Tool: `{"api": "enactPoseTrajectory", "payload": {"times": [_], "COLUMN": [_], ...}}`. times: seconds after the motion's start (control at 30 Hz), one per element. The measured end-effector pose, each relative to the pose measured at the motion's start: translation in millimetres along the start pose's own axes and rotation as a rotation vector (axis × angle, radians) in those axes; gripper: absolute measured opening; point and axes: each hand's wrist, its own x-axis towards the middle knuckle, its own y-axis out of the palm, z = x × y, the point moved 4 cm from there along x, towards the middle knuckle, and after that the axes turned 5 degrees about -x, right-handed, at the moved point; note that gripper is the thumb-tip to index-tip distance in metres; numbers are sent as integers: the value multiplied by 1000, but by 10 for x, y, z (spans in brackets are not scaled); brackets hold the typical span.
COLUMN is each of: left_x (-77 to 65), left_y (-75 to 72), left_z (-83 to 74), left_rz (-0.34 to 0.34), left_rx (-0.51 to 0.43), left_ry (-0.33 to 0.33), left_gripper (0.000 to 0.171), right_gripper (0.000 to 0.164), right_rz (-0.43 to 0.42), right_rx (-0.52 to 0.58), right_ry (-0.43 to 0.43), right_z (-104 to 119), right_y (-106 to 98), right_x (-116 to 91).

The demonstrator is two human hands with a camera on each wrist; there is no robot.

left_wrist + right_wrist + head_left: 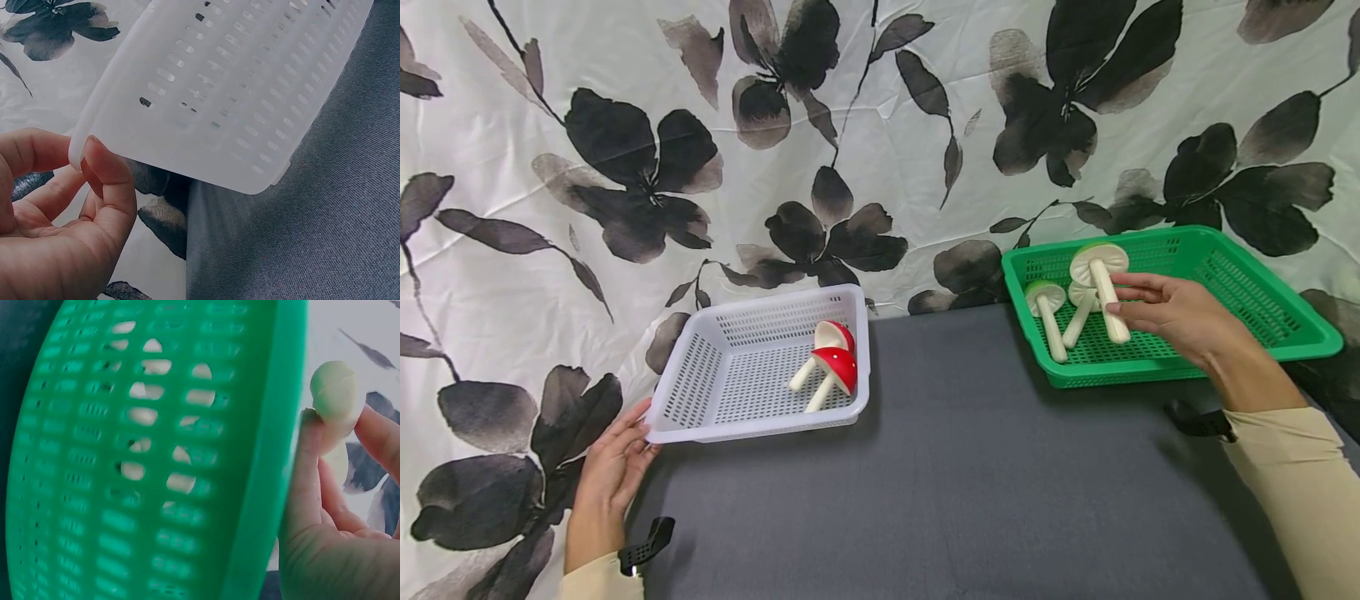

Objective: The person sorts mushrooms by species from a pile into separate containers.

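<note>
At the near left corner of a white perforated basket (760,431), my left hand (615,465) pinches the rim between thumb and fingers (103,169). Two red-capped toy mushrooms (838,371) lie on their sides at that basket's right end. My right hand (1187,321) holds a green-capped toy mushroom (1108,300) by its pale stem, over the left part of a green basket (1127,372). Two more green-capped mushrooms (1049,321) lean inside, below the held one. Through the green basket's slots, pale bits of them show in the right wrist view.
Both baskets stand on a dark grey table (940,467), the white one left and the green one right. Behind them hangs a white cloth (925,142) with a dark flower print. Black bands (647,546) are on both wrists.
</note>
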Motion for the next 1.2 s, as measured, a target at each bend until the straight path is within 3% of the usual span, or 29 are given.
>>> {"api": "enactPoseTrajectory", "payload": {"times": [0.33,0.57,0.73,0.87,1.2], "left_x": [0,1,-9,-11,-12], "left_y": [5,18,24,21,14], "left_z": [-5,-20,-21,-22,-23], "left_rz": [9,6,15,23,19], "left_rx": [-3,11,2,-2,5], "left_ry": [7,4,-9,-9,-6], "left_gripper": [41,41,40,40,40], "right_gripper": [74,90,90,91,82], "right_rz": [-80,-127,-155,-137,-91], "right_rx": [-18,-19,-161,-219,-269], "right_ry": [8,31,83,106,38], "right_z": [-152,-223,-274,-293,-171], "right_y": [-188,-244,-287,-290,-164], "right_x": [31,39,2,-38,-57]}}
